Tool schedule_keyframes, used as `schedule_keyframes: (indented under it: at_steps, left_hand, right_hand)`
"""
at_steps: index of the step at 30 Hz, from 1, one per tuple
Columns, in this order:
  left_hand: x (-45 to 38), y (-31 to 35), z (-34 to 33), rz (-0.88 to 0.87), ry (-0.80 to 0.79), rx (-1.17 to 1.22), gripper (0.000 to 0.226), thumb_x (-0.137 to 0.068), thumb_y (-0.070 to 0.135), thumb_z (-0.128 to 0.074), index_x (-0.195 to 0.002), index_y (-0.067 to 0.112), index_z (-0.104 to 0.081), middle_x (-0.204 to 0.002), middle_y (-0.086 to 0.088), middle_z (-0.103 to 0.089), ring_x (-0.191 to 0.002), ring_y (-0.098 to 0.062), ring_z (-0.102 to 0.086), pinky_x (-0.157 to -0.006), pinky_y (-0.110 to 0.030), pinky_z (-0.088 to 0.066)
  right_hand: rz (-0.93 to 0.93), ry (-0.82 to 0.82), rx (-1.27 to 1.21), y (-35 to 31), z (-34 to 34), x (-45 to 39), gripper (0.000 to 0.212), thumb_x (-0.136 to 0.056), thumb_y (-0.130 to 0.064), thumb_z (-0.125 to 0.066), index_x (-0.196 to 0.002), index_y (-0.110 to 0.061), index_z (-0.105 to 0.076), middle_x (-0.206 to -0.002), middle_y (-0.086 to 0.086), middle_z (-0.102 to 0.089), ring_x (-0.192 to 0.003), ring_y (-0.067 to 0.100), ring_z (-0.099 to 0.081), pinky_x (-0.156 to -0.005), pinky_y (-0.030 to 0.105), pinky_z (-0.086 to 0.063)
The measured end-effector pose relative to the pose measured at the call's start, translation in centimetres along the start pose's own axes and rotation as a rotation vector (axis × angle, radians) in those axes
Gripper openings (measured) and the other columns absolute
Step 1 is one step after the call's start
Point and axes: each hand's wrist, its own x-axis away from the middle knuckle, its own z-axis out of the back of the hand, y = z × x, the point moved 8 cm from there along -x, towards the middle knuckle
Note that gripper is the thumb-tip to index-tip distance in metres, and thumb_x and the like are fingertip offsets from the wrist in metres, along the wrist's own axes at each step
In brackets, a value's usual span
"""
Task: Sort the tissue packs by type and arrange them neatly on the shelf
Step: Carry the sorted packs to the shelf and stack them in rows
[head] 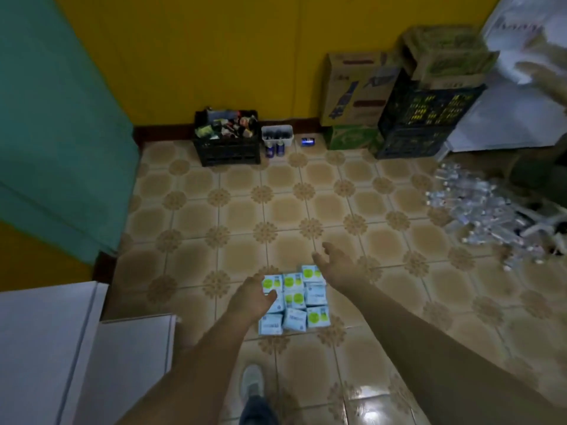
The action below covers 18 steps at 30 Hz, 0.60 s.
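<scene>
Head view: both hands, left hand (253, 297) and right hand (339, 265), fingers spread and empty, reach for the tissue packs (296, 300) on the floor (306, 210); grasping comes next.

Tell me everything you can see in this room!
tissue packs: about nine, light blue with green circles, on the floor tiles
black crate: one, full of bottles, by the yellow wall
white tub: one, beside the crate
cardboard boxes: several, brown, stacked at the far right
clear bottles: a pile, right side
shoe: one, grey, bottom
left hand: open, over the packs
right hand: open, over the packs
</scene>
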Motion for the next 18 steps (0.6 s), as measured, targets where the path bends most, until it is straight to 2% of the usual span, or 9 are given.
schedule_keyframes:
  at_steps: [5,7,10,14,16,18]
  left_hand:
    - [-8.6,-8.7,-6.4,0.107,-0.089,0.01,0.056,-0.097,0.036,-0.056,-0.143,0.009,-0.04,-0.137,-0.017,-0.05,-0.122,-0.03,-0.054,-0.097,-0.034,-0.046]
    - [-12.7,-13.4,-10.6,0.161,-0.095,0.022,0.058,-0.096,0.039,-0.056,-0.144,0.01,-0.039,-0.135,-0.014,-0.051,-0.122,-0.027,-0.055,-0.097,-0.033,-0.047]
    - [-18.0,-20.4,-17.7,0.252,-0.111,0.067,0.064,-0.095,0.044,-0.056,-0.146,0.011,-0.037,-0.136,-0.012,-0.052,-0.125,-0.024,-0.054,-0.1,-0.031,-0.045]
    - [-24.7,-29.1,-28.9,0.378,-0.147,0.238,0.066,-0.094,0.045,-0.058,-0.147,0.011,-0.037,-0.144,-0.013,-0.048,-0.128,-0.025,-0.053,-0.103,-0.032,-0.045]
    - [-28.6,-33.3,-34.5,0.439,-0.136,0.359,0.068,-0.095,0.049,-0.057,-0.146,0.009,-0.038,-0.144,-0.014,-0.051,-0.127,-0.025,-0.054,-0.098,-0.027,-0.045]
    - [-32.3,-37.0,-39.2,0.508,-0.126,0.455,0.07,-0.096,0.05,-0.054,-0.148,0.006,-0.036,-0.144,-0.014,-0.052,-0.125,-0.025,-0.056,-0.087,-0.021,-0.04]
  right_hand:
    - [-0.017,-0.149,0.084,3.8,-10.9,-8.6,0.065,-0.101,-0.046,-0.043,-0.155,-0.017,-0.022,-0.159,0.004,-0.029,-0.139,0.026,-0.038,-0.108,0.036,-0.035]
    - [-0.044,-0.196,0.078,7.4,-16.4,-12.1,0.064,-0.101,-0.046,-0.044,-0.155,-0.019,-0.024,-0.159,0.004,-0.029,-0.141,0.024,-0.036,-0.109,0.033,-0.034]
    - [-0.121,-0.289,0.033,13.3,-25.2,-16.7,0.06,-0.101,-0.042,-0.047,-0.153,-0.019,-0.029,-0.154,0.006,-0.038,-0.136,0.024,-0.043,-0.107,0.033,-0.04]
    - [-0.22,-0.346,0.024,22.0,-37.1,-23.8,0.058,-0.103,-0.039,-0.043,-0.152,-0.01,-0.03,-0.152,0.01,-0.041,-0.136,0.025,-0.043,-0.107,0.031,-0.036]
    - [-0.271,-0.348,-0.007,26.2,-42.6,-27.7,0.051,-0.104,-0.035,-0.04,-0.146,-0.007,-0.037,-0.144,0.015,-0.048,-0.132,0.029,-0.047,-0.103,0.032,-0.037]
    - [-0.331,-0.342,-0.082,30.0,-47.5,-31.3,0.044,-0.104,-0.031,-0.04,-0.14,-0.007,-0.045,-0.136,0.018,-0.054,-0.125,0.033,-0.051,-0.097,0.033,-0.041]
